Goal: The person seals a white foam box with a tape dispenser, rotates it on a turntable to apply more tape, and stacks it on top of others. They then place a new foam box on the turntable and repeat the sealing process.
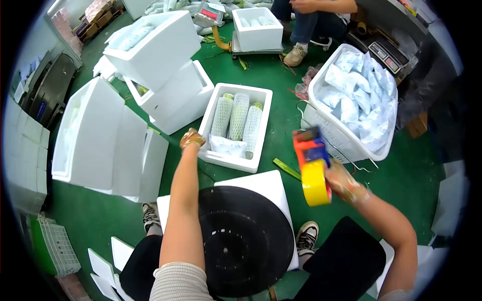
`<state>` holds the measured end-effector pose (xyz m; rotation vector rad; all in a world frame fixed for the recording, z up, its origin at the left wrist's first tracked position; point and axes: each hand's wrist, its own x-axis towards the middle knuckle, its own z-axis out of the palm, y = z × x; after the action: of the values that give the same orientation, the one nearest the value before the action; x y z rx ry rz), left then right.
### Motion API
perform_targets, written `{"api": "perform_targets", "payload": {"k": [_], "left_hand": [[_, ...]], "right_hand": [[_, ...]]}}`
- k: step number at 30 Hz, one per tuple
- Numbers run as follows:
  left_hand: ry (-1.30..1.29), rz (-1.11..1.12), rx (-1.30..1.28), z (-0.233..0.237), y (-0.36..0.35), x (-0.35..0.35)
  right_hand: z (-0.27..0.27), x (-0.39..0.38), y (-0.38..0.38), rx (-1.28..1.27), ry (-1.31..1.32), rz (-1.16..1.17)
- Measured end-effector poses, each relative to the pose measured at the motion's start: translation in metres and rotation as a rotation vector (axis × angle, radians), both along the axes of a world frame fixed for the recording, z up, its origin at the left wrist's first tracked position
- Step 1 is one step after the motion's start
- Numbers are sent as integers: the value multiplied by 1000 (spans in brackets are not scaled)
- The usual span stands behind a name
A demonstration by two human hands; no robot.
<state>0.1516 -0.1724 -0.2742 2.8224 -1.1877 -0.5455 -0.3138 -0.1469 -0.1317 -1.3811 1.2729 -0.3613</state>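
Note:
My right hand (pixel 346 184), in a thin clear glove, is closed around a red and blue tape dispenser (pixel 307 148) with a yellow roll of tape, slightly blurred. My left hand (pixel 192 139), also gloved, has its fingers curled at the left edge of an open white foam box (pixel 261 125). Inside that box lie three long green vegetables (pixel 240 115) in white mesh sleeves, with a white ice pack (pixel 228 146) across their near end. Between my knees is a round black turntable (pixel 241 241) over a white foam lid (pixel 273 193).
Stacked foam boxes (pixel 153 55) stand at left. A white basket of ice packs (pixel 315 100) is at right. Behind, another foam box (pixel 258 37) sits on a scale near a seated person (pixel 306 25). A leaf (pixel 287 169) lies on the green floor.

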Motion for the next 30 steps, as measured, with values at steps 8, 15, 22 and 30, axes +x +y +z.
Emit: {"api": "perform_targets", "payload": {"k": [8, 15, 22, 30], "left_hand": [[51, -233, -19, 43, -19, -4], [-201, -517, -85, 272, -17, -66], [-203, -462, -391, 397, 206, -48], [161, -387, -300, 328, 451, -56]], "right_hand": [[-185, 137, -100, 483, -690, -189], [-34, 123, -60, 326, -785, -175], [124, 62, 88, 69, -829, 150], [153, 20, 327, -55, -474, 236]]}}
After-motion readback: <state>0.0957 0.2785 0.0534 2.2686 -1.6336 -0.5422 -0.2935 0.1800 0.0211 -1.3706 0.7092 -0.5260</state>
